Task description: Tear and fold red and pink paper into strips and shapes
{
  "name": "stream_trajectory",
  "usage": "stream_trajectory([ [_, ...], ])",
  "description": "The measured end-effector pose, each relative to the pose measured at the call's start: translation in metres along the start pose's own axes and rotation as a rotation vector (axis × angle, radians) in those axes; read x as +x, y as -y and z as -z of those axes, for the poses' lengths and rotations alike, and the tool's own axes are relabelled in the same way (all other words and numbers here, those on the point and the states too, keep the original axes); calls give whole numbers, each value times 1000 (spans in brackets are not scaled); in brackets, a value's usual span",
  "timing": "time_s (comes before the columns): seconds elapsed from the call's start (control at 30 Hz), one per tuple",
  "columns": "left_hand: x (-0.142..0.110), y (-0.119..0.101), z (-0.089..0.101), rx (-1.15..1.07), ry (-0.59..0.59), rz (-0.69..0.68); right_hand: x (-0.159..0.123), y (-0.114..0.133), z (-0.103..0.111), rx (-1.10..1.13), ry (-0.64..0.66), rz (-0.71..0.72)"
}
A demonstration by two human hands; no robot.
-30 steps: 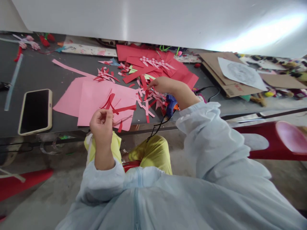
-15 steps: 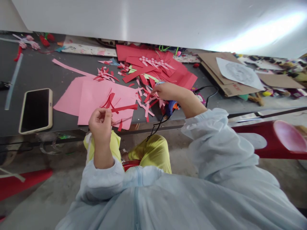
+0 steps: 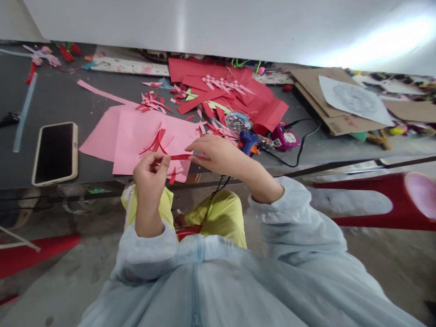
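My left hand (image 3: 150,171) is closed in a pinch on a red paper strip (image 3: 180,157), which points right above the pink paper sheets (image 3: 129,136). At the strip's far end is my right hand (image 3: 214,153), thumb and fingers slightly apart around the tip. Whether they touch it is hard to tell. Beyond my left fingers, a folded red paper piece (image 3: 158,140) and thin red slivers show over the pink sheet. A small red scrap (image 3: 173,175) lies near the sheet's front edge. Behind my right hand are red and pink paper scraps (image 3: 221,129), partly hidden by it.
A blue glue gun (image 3: 248,141) with a black cable lies right of the scraps, near a purple box (image 3: 285,137). Red paper sheets (image 3: 269,106) spread behind. A phone (image 3: 56,154) lies left; cardboard (image 3: 316,100) lies right. A white panel (image 3: 218,27) borders the back.
My right hand has left the scrap pile and come toward me and left to the red strip's end. My left hand keeps its pinch on the strip. The glue gun now shows more fully.
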State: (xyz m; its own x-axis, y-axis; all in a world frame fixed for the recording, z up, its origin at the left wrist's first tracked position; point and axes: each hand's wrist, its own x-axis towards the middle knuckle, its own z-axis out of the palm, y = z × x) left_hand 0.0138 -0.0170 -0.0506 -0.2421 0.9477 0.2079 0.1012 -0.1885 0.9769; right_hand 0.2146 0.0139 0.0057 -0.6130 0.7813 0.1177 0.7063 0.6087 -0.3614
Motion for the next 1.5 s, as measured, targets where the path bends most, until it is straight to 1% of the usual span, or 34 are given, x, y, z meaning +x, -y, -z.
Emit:
stream_trajectory([
  [0.1,0,-2,0,21,10,-8,4,3,-14,-18,21,-54],
  [0.2,0,-2,2,47,-14,-1,7,5,-18,-54,29,-144],
  [0.27,1,0,6,106,-84,-8,7,7,-14,-31,22,-216],
  [0.37,4,4,16,217,-234,-56,6,8,-8,39,-25,-345],
  [0.4,5,5,20,243,-265,-73,6,8,-7,65,-50,-381],
  [0.47,7,6,27,293,-292,-96,7,6,-8,135,-110,-446],
  [0.53,8,5,31,377,-284,-121,10,3,-13,224,-177,-514],
  [0.63,5,-2,30,603,-244,-172,20,3,-26,303,-259,-609],
  [0.7,2,-5,27,738,-206,-173,29,6,-34,350,-268,-658],
  [0.77,0,-5,24,811,-145,-148,36,11,-41,406,-238,-686],
  [0.87,-1,-2,22,857,-55,-93,38,18,-45,381,-175,-651],
  [0.97,-1,2,22,852,-19,-58,29,23,-43,278,-165,-564],
  [1.07,-1,2,22,835,-24,-46,14,29,-39,159,-216,-525],
  [1.1,-1,2,21,830,-28,-44,9,32,-39,137,-212,-504],
  [1.23,-2,1,20,800,-34,-38,-10,50,-44,140,-88,-375],
  [1.3,-2,0,20,790,-32,-37,-17,59,-51,96,-41,-354],
  [1.4,-2,0,20,794,-33,-39,-20,68,-62,9,-27,-318],
  [1.5,-2,0,21,809,-37,-41,-18,70,-70,-43,-17,-264],
])
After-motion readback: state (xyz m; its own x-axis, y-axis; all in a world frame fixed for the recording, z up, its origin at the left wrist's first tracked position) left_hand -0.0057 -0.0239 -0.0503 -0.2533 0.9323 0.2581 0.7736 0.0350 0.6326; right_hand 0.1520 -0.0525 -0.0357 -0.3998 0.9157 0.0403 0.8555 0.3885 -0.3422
